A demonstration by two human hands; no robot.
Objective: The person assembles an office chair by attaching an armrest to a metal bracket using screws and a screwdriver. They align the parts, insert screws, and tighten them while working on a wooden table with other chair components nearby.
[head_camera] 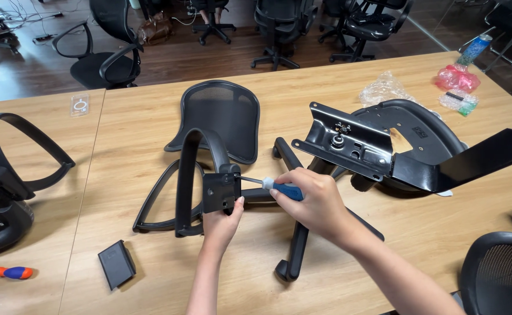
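Observation:
My left hand [221, 220] grips the lower end of a black chair armrest [193, 175] and holds it upright on the wooden table [338, 81]. My right hand [310, 201] is closed on a blue-handled screwdriver [279, 188]. Its metal tip touches the armrest's square mounting bracket [220, 189]. A second armrest loop [157, 201] lies flat just behind the held one. A black star-shaped chair base [294, 245] lies under my right wrist.
A mesh backrest [224, 116] lies beyond the armrest. To the right sit a seat pan with a metal mechanism plate [349, 143] and plastic bags [384, 88]. At the left are another armrest [16, 151], an orange screwdriver [12, 272] and a small black cover [116, 264]. Office chairs stand behind the table.

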